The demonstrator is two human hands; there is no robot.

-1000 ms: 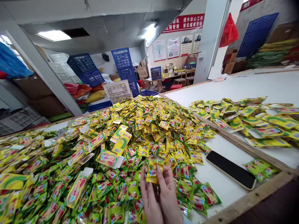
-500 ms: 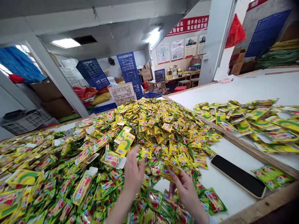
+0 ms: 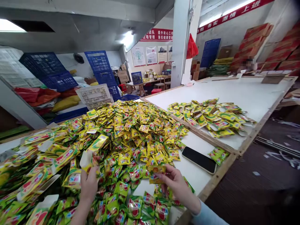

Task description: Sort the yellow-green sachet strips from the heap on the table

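My left hand (image 3: pixel 89 184) is closed around a small yellow carton (image 3: pixel 87 160) whose white flap stands up; it is over the left part of the pile. Between the thumb and fingers of my right hand (image 3: pixel 175 186) is a small yellow snack packet (image 3: pixel 155 172), held flat above the near side of the pile. Green packets (image 3: pixel 134 206) with red fruit pictures lie below and between the hands. Behind them rises a heap of yellow packets (image 3: pixel 138 122). Several flat yellow cartons (image 3: pixel 35 182) lie among packets to the left.
A black phone (image 3: pixel 199 159) and a green packet strip (image 3: pixel 218 155) lie right of the heap. A wooden divider (image 3: pixel 199 133) separates them from a pile of yellow cartons (image 3: pixel 211 117). Blue crates (image 3: pixel 99 68) stand behind the table. A blurred person (image 3: pixel 248 64) is far right.
The view has turned right. My left hand, earlier spread over the pile, has moved left and closed on a carton. My right hand still holds the yellow packet.
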